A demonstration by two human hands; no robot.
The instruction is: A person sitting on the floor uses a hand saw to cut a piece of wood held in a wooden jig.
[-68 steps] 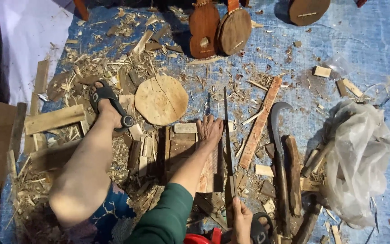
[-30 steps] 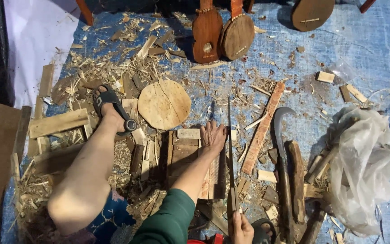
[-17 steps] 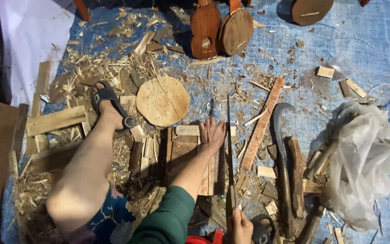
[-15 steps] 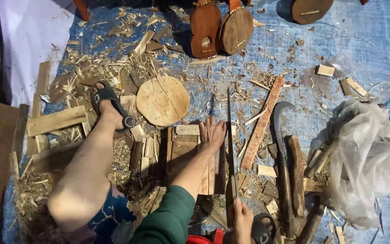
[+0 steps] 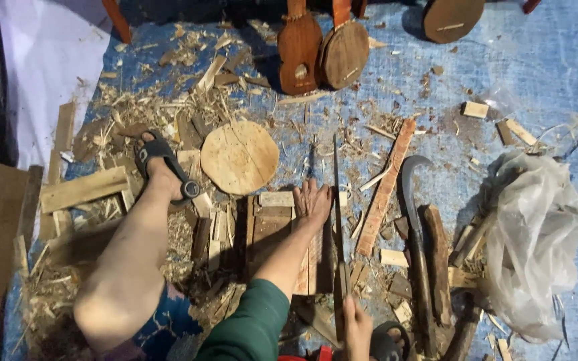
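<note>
My left hand (image 5: 312, 199) lies flat on a dark wooden board (image 5: 272, 234) on the blue tarp, fingers pointing away from me. My right hand (image 5: 356, 324) grips the handle end of a long thin saw blade (image 5: 336, 200), which runs up past the right side of my left hand, along the board's edge. My bare leg with a black sandal (image 5: 165, 167) stretches out to the left of the board. A round wooden disc (image 5: 239, 156) lies just beyond the board.
A curved sickle-like blade (image 5: 411, 194) and a long reddish wood strip (image 5: 386, 186) lie to the right. A crumpled plastic bag (image 5: 536, 241) sits at far right. Small stringed instrument bodies (image 5: 319, 50) stand at the top. Wood chips and offcuts litter the tarp.
The saw blade has shifted slightly back and forth along the board's edge. My left hand stays pressed on the board; the leg has not moved.
</note>
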